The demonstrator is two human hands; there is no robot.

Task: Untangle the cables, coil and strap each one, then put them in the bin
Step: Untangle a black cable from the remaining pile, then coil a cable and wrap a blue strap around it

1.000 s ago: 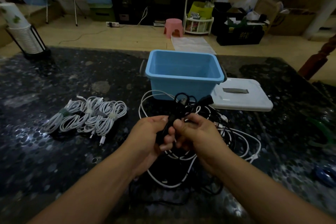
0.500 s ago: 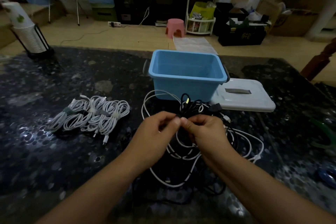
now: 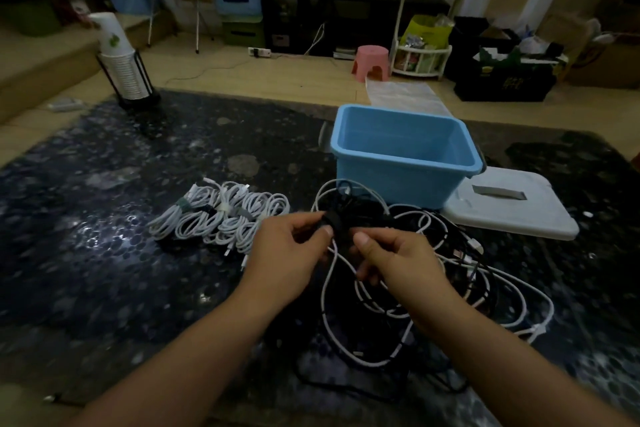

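We see both hands, left hand (image 3: 287,253) and right hand (image 3: 398,262), pinching a black cable bundle (image 3: 341,218) at frame centre; white cables (image 3: 346,305) hang tangled beneath.

A tangle (image 3: 408,288) of black and white cables is sprawling across the dark table at centre right of the frame, its black knot lifting up between two hands. Left of it, a row of white coils (image 3: 221,218) is lying strapped and side by side. Behind the tangle, the blue bin (image 3: 401,180) is standing upright, open, with nothing showing inside.
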